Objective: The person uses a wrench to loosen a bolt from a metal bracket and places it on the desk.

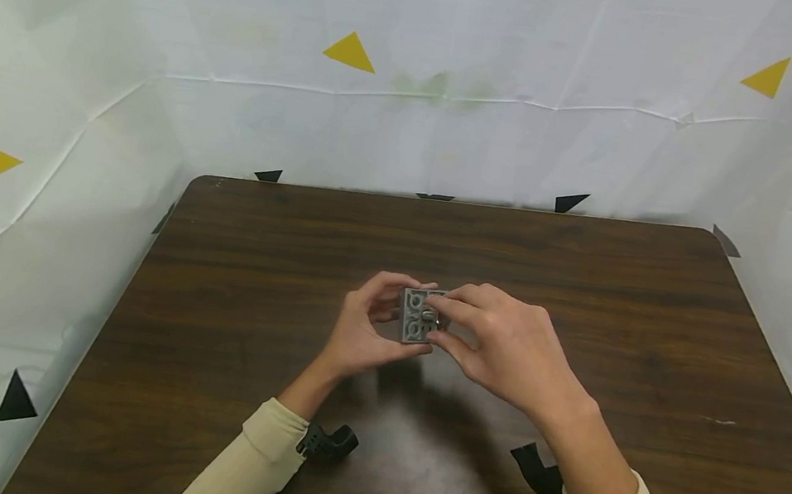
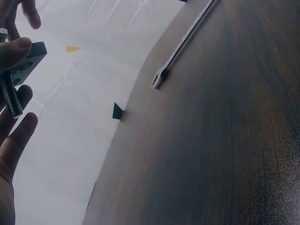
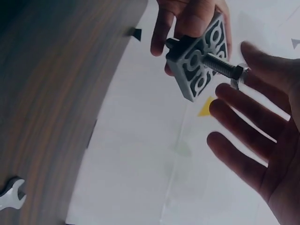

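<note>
Centrally, left hand (image 1: 365, 325) pinching ribbed grey metal block (image 1: 417, 315), right hand (image 1: 504, 340) fingertips gripping threaded steel bolt (image 3: 220, 64), dark woodgrain table (image 1: 657, 315)

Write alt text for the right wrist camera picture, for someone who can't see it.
A left hand grips a grey metal block with a threaded bolt sticking out of it, while the right hand turns a nut on the bolt's end with its fingertips. Below, a wrench lies on the dark wooden table.
</note>
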